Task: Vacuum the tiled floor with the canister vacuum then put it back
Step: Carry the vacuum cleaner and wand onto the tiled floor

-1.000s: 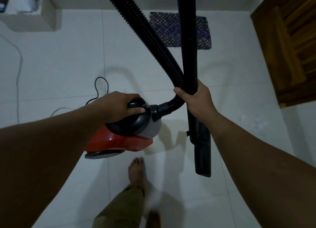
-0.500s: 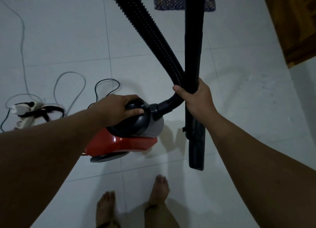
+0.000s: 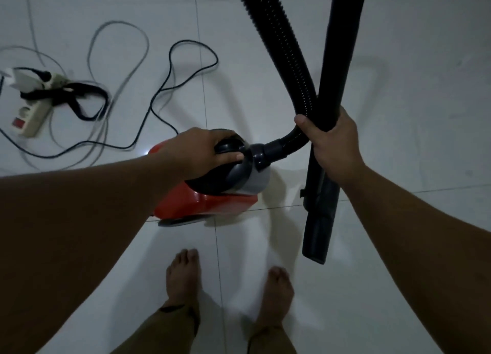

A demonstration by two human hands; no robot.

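Note:
A red and black canister vacuum (image 3: 212, 197) hangs just above the white tiled floor (image 3: 411, 114), in the middle of the view. My left hand (image 3: 202, 149) grips its black top handle. My right hand (image 3: 332, 146) is closed around both the ribbed black hose (image 3: 279, 43) and the smooth black wand (image 3: 342, 35), which cross there. The wand's nozzle end (image 3: 317, 236) points down near my right foot. The hose bends from my right hand into the canister's front.
A white power strip (image 3: 29, 117) with a plug and a black strap lies at the left. Black and grey cords (image 3: 170, 69) loop over the tiles between it and the vacuum. My bare feet (image 3: 183, 276) stand at the bottom centre.
The view has turned left and down: the mat and wooden door have left the frame, the power strip and cords have come in. Both hands keep their grips; my feet now stand side by side.

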